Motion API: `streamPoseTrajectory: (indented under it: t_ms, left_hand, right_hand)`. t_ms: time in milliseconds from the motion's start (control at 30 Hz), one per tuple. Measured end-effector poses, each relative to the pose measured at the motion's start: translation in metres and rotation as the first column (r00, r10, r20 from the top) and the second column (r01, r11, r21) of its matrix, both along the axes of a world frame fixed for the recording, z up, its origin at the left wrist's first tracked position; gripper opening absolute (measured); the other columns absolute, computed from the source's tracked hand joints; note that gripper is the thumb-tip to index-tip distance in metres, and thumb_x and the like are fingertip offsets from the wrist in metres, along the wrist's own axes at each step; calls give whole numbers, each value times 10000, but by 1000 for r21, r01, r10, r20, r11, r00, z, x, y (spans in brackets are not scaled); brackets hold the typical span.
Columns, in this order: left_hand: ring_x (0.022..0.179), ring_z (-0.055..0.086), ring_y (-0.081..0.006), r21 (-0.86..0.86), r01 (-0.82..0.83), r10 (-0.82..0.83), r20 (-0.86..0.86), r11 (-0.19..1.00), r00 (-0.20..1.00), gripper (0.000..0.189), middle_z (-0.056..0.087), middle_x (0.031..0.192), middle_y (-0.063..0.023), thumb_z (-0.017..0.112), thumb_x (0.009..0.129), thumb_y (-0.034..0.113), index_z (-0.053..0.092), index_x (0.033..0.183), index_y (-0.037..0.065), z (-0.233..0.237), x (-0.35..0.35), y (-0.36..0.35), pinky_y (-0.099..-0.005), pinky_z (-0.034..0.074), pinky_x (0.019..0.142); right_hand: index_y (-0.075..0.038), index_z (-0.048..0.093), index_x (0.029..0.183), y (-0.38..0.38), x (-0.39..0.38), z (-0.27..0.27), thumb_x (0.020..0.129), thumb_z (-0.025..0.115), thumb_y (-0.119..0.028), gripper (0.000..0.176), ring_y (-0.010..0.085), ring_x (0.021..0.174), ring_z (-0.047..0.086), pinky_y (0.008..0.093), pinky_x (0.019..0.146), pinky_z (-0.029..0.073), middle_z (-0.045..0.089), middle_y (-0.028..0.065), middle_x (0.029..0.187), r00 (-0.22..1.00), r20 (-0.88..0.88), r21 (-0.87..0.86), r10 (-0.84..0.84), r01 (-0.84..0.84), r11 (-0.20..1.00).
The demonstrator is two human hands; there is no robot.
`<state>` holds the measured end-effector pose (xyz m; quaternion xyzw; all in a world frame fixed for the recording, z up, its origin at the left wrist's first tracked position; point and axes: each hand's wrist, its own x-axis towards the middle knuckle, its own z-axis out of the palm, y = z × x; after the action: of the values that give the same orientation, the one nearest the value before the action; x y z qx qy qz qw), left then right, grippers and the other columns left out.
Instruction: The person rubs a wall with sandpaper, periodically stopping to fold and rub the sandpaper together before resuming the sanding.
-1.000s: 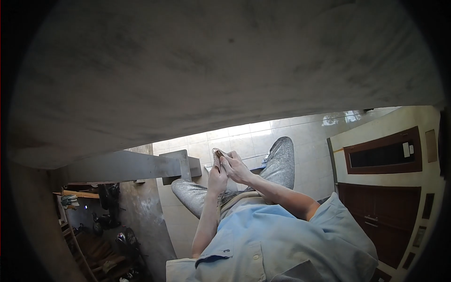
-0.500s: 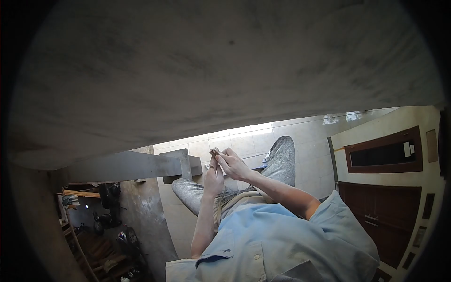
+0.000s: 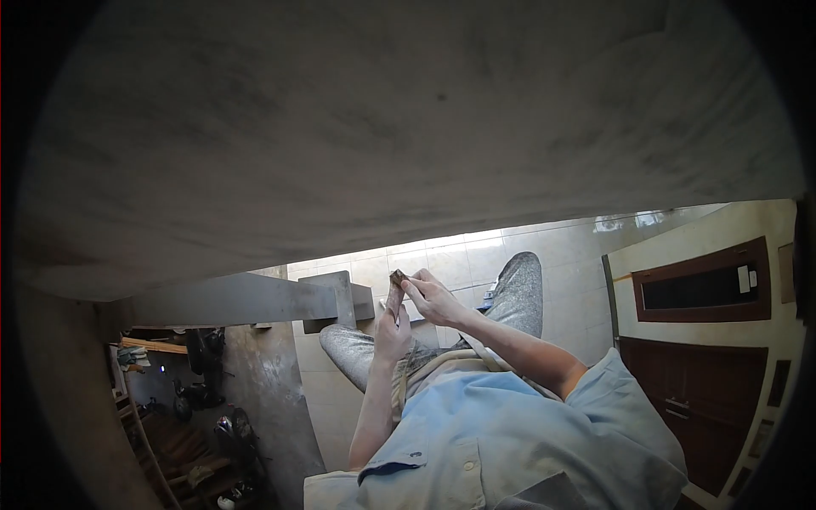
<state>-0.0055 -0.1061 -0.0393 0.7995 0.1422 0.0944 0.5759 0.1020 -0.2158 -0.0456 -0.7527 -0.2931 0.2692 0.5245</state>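
Observation:
My left hand [image 3: 393, 336] is closed around the lower part of a small brownish piece [image 3: 397, 278], which points upward out of the fist. It looks like wood, but its exact kind is too small to make out. The fingertips of my right hand [image 3: 432, 299] pinch at the upper end of the same piece. Both hands meet in front of my lap, between my knees in grey speckled trousers [image 3: 518, 297]. Whatever lies inside the right fingers is hidden.
A large grey surface [image 3: 408, 127] fills the upper half. At the left a grey beam [image 3: 229, 299] runs to a block-like post [image 3: 336, 297]. Pale floor tiles [image 3: 569, 280] lie ahead. Motorbikes [image 3: 225, 433] stand at the lower left, a dark wooden door [image 3: 697, 399] at the right.
The whole view has shifted slightly, so hands and surroundings sit a little further right and lower. The hands keep their hold, with only small finger movement at the brownish piece.

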Motion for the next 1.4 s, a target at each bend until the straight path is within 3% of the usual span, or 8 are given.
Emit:
streamPoseTrajectory:
  t_ms: [200,333,467,633,833,1000,1133,1400]
  left_hand:
    - [1367,349,-261,-143,-10,13,16,990,1000,526,369,1467,-180,404,918,11,308,1434,-25,11,5,-9,-341,301,1108]
    - [1371,338,-237,-381,-69,74,-1,922,997,522,356,1475,-164,428,919,12,304,1420,-65,0,10,-18,-342,291,1117]
    - [1193,513,-207,-810,-82,167,19,581,986,493,533,1272,-137,502,896,21,385,1368,-59,13,10,-7,-316,419,1010]
    - [1058,572,-184,-967,-80,158,-42,242,987,362,592,1141,-73,378,997,296,530,1205,41,27,13,2,-340,440,964]
    - [1285,430,-261,-822,-259,153,-210,507,966,471,431,1390,-167,277,1031,280,384,1355,-44,25,16,-6,-353,337,1092]
    - [1354,350,-292,-259,120,-135,-40,958,990,476,299,1482,-221,310,988,144,285,1408,-81,21,3,7,-343,276,1121]
    - [1356,353,-321,127,324,-327,2,937,945,529,293,1487,-239,361,931,58,252,1431,-75,-1,-7,21,-351,287,1108]
    - [1266,452,-355,-27,184,-186,-193,982,963,554,433,1373,-268,413,907,107,289,1431,-19,15,11,21,-373,379,1025]
  right_hand:
    - [69,593,1055,11,9,-7,1025,330,-395,534,218,974,521,344,895,397,564,155,1026,871,-377,66,-316,366,928]
    - [20,599,1121,1,-6,-6,1019,350,-342,451,309,937,522,397,868,408,537,218,968,993,-47,11,-111,112,994]
    - [8,610,1084,-2,-4,-4,1020,357,-332,428,298,901,509,382,851,406,518,190,928,994,-62,100,-91,97,990]
    - [13,610,1068,0,-7,-11,1021,364,-341,434,282,897,509,372,841,410,503,177,948,990,-138,129,31,-13,992]
    - [-18,605,1126,-3,-9,-6,1010,393,-334,399,298,889,518,392,845,422,484,163,946,999,18,34,-35,34,999]
    - [-67,569,1229,-15,-10,22,1003,402,-325,382,308,895,524,409,840,428,473,164,961,984,176,-10,35,-34,999]
    - [-77,567,1237,-13,-4,14,1002,401,-328,382,305,876,514,417,832,429,470,164,952,988,149,-43,27,-21,999]
    - [-33,583,1198,-18,-7,20,997,424,-296,368,299,885,515,410,834,426,477,160,953,984,171,3,55,-56,998]
